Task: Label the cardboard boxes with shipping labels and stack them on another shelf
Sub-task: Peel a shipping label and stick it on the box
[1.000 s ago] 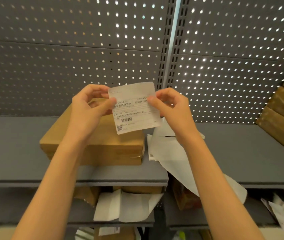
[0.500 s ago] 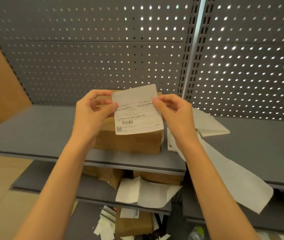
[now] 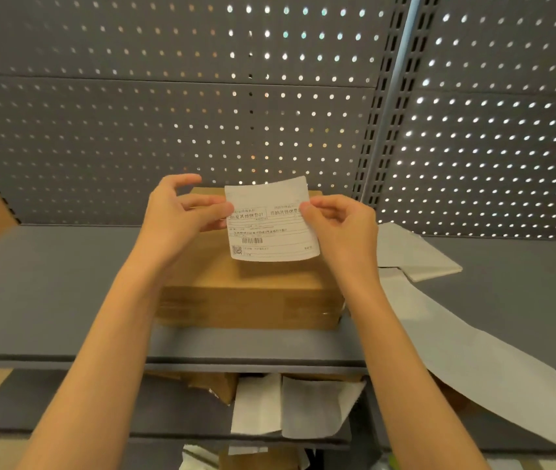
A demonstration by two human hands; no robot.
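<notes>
Cardboard box sits mid-shelf. We pinch the shipping label above it: left hand grips its 9 o'clock edge, right hand its 3 o'clock edge. Backing paper trails toward 4 o'clock.

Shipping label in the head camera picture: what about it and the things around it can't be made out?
- Shipping label: small print too tiny to read; the fingers of both hands cover its side edges.
- Its back, sticky or still backed: faces away.
- Cardboard box: the label and left hand hide part of its top.
- White backing strip: the right edge cuts off its end.
- Lower shelf boxes: mostly hidden under the upper shelf.
</notes>
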